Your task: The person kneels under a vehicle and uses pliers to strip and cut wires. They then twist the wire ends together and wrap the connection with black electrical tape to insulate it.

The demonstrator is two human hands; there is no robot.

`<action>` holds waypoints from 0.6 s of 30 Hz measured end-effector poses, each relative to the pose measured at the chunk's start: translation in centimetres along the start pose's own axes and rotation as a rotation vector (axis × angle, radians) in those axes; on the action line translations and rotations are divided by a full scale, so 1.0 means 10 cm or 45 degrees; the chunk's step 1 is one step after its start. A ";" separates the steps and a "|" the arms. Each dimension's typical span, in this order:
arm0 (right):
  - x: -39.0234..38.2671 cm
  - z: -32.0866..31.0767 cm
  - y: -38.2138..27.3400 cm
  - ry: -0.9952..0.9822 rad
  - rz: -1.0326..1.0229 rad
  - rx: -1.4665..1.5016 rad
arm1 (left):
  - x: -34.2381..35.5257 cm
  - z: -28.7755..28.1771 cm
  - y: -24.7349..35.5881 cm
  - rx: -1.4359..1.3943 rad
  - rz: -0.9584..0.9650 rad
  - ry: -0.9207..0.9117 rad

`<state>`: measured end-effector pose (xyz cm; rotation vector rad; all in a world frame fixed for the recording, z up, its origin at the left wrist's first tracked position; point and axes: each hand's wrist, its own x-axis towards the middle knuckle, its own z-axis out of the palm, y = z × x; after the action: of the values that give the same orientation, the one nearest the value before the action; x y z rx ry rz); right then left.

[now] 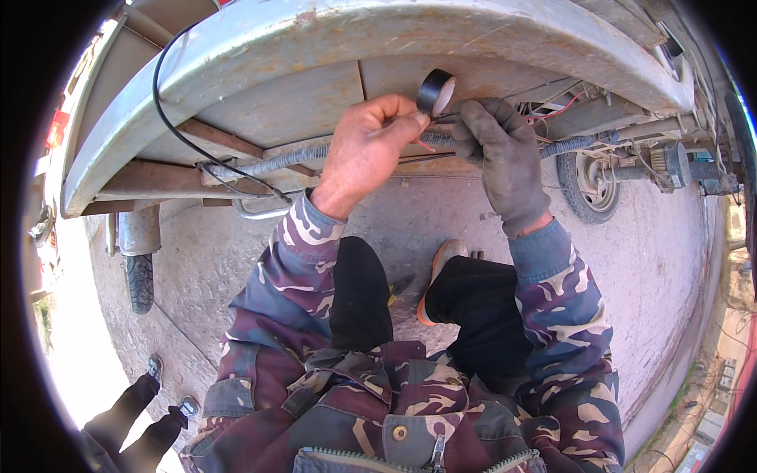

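Note:
My left hand (369,146) is bare and closed in a pinch, with a short red wire end (426,147) showing under its fingertips. Just above those fingertips hangs a roll of black electrical tape (430,92), its pale core facing right. My right hand (501,150), in a grey work glove, is closed with its thumb and fingers pressed together. A thin dark wire (446,118) runs between the two hands; the fingers cover its ends. Directly behind and below them passes a grey corrugated conduit (284,161) along the metal frame.
A curved, rusty metal beam (331,33) arches above my hands. Black cable (160,87) loops over it at the left; red wires (561,110) hang at the right. A wheel (590,188) stands beyond. Another person's legs (134,418) are at lower left on concrete ground (189,276).

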<state>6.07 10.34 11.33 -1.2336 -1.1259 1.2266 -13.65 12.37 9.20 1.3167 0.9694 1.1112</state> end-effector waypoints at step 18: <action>0.16 -0.01 0.20 -0.283 -0.254 -0.051 | 0.08 -0.07 0.01 0.004 -0.120 -0.143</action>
<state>6.18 11.88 9.26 -1.0039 -1.4069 1.2135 -14.11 13.31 9.29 1.3085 0.9405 0.9545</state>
